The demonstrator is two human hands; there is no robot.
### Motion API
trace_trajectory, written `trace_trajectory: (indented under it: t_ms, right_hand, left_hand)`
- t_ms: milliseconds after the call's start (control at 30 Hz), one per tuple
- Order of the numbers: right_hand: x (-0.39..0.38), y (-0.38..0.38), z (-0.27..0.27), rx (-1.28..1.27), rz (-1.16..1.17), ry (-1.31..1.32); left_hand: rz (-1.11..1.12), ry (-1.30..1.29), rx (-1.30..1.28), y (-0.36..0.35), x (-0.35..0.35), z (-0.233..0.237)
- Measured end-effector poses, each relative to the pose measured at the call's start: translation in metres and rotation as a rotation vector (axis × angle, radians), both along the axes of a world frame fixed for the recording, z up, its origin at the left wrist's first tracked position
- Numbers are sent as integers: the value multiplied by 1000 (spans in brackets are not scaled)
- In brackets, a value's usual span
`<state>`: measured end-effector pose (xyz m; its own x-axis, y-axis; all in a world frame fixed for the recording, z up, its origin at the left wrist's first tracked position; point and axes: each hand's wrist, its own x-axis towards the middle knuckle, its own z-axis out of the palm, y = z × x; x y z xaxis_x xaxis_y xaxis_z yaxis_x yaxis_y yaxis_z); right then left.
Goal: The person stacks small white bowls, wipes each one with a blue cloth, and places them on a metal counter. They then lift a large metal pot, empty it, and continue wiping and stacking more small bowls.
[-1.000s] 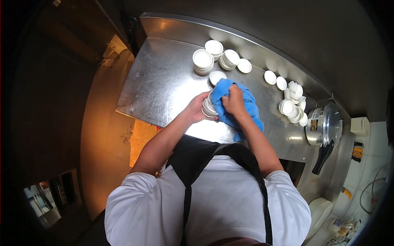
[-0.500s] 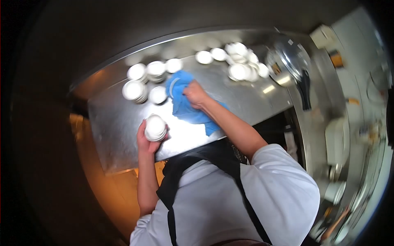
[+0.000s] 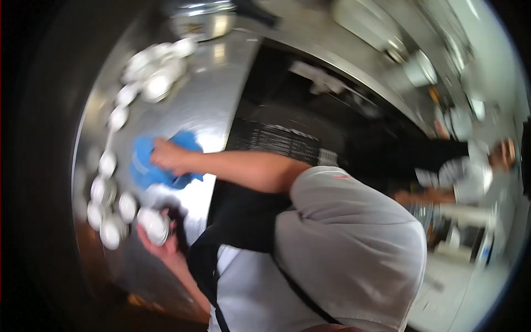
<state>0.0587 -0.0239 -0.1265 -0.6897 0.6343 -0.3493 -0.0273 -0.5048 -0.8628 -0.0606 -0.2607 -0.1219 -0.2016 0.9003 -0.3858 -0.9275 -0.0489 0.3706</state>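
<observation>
A small stack of white dishes (image 3: pixel 153 224) rests in my left hand (image 3: pixel 164 247), whose fingers wrap around its side above the steel counter. My right hand (image 3: pixel 168 157) is closed on a blue cloth (image 3: pixel 146 176), which lies bunched on the counter and partly hides under the fingers. Just beyond my left hand stand stacked white dishes (image 3: pixel 113 232) and a single white dish (image 3: pixel 128 207). The view is blurred, so the exact shape of the dishes is hard to make out.
More white dishes (image 3: pixel 157 83) are heaped along the far part of the steel counter (image 3: pixel 204 97). Behind them sits a shiny pot (image 3: pixel 202 22) with a black handle. Another person (image 3: pixel 464 177) in a white top stands at the right. A dark mat (image 3: pixel 276 141) lies beside the counter.
The camera view has swung round to the right, bringing another person into sight. My left hand still holds the dish stack, and my right hand still grips the blue cloth.
</observation>
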Motion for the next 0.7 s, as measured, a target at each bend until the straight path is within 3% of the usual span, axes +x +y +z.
trace_trajectory:
  t_ms: [33, 100, 200, 300, 400, 567, 700]
  right_hand:
    - [7, -2, 16, 35, -67, -95]
    - [5, -9, 5, 186, -328, 32]
    - [38, -3, 36, 184, -189, 58]
    - [50, 0, 35, 225, -193, 63]
    - [38, -2, 28, 110, -311, 205]
    - [30, -2, 26, 167, -235, 115]
    - [20, -1, 14, 221, -262, 5]
  left_hand:
    - [-84, -57, 41, 4, -10, -9]
    - [-216, -139, 98, 14, -25, -21]
    - [-327, -190, 136, 33, -38, -22]
    - [-330, -109, 138, 47, -37, -8]
    - [-263, -20, 126, 53, -32, 4]
    - [-220, 3, 69, 42, -35, -4]
    - [-244, -164, 112, 36, -43, -22]
